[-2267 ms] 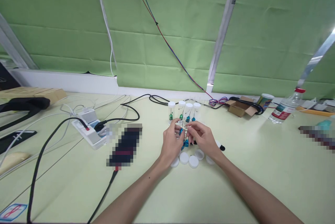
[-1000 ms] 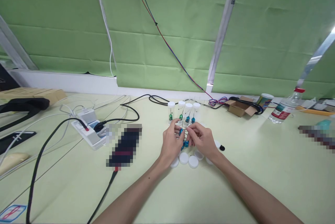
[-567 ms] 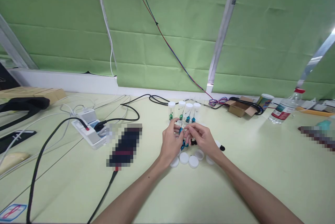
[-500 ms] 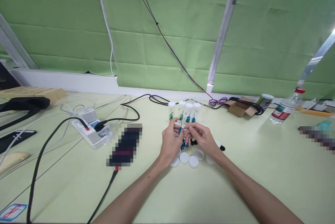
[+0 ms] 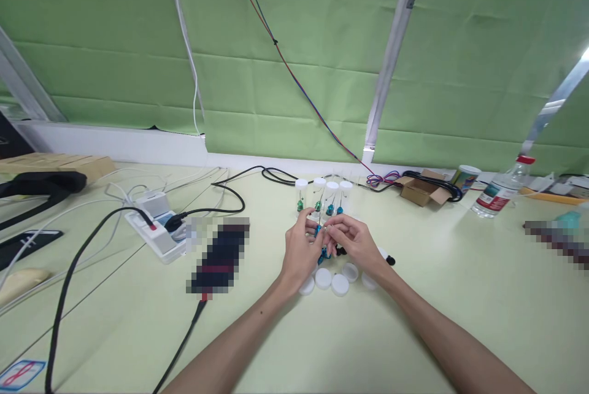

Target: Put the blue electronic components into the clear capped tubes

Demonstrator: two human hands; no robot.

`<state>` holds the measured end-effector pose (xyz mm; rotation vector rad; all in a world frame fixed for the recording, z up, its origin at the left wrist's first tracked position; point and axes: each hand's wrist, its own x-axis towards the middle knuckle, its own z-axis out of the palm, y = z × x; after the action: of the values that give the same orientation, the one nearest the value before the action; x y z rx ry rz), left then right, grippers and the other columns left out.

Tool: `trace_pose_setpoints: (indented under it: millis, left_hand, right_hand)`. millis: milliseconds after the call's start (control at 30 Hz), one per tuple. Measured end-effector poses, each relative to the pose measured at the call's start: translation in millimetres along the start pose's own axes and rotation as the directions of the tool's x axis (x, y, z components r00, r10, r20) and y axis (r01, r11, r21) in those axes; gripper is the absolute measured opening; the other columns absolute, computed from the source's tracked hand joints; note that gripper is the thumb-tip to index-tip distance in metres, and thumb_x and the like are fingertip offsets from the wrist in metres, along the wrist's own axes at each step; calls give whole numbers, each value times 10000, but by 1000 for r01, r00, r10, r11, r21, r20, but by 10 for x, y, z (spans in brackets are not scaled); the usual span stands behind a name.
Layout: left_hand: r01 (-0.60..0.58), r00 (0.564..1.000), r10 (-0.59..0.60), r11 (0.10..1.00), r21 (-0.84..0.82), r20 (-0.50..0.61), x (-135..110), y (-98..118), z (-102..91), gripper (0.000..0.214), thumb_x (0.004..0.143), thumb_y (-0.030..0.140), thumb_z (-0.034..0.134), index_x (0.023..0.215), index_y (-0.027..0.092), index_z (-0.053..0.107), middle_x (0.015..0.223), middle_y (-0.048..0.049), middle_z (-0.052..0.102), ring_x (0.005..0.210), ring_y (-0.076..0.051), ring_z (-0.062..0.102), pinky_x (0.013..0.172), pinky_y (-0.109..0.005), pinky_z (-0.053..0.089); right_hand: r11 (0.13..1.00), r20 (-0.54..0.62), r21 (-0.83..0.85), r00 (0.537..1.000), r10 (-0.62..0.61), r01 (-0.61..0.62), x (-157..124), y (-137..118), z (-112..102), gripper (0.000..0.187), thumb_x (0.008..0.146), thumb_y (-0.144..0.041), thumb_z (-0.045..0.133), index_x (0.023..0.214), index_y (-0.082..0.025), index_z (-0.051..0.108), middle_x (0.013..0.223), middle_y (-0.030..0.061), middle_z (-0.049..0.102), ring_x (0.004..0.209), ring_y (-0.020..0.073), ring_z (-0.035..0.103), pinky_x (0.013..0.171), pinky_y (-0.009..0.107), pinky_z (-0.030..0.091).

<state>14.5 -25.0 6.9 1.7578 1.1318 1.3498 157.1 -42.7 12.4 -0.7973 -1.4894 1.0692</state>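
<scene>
My left hand (image 5: 299, 251) and my right hand (image 5: 353, 242) meet above the table, fingers pinched together around a small blue piece (image 5: 318, 230) with a thin wire lead. More small blue pieces (image 5: 326, 253) and black ones (image 5: 341, 250) lie beneath the hands. Just behind stand several clear vials with white caps (image 5: 322, 196), each holding a green or blue piece. Loose white caps (image 5: 331, 280) lie on the table in front of my wrists.
A white power strip (image 5: 154, 231) with black cables sits at the left, beside a blurred dark object (image 5: 219, 256). A small cardboard box (image 5: 421, 189), a can (image 5: 465, 178) and a water bottle (image 5: 501, 188) stand at the back right. Green blinds hang behind.
The hands stay in nearly the same place; the fingers have shifted slightly around the small blue piece. Black pieces now show under the right hand.
</scene>
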Motion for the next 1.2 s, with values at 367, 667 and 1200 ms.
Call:
trace_pose_setpoints:
  millis: [367,667,1200]
  left_hand:
    - [-6,1000,6,1000,0,7,-11,15,-6,415,781,242,581,1189,201,516,874,-46,596,750,-157,623,649,-281,551]
    - [-5,1000,5,1000,6,6,-4,7,-2,411,795,269,583,1193,203,510,886,-48,598,740,-149,624,648,-276,553]
    - [-28,1000,27,999,-20,-16,1,-22,3,414,787,276,594,1188,201,527,860,-47,605,719,-148,624,612,-265,555]
  right_hand:
    - [993,-113,-114,993,-25,12,5,18,5,204,777,-369,688,839,-186,622,588,-21,572,500,118,536,484,239,454]
    - [994,-104,-102,994,-46,36,-12,16,12,199,821,-364,642,900,-182,659,639,9,616,539,135,568,522,259,481]
    - [964,-148,-251,981,-124,84,-22,2,29,176,827,-365,623,840,-194,663,700,24,635,549,134,559,530,259,485]
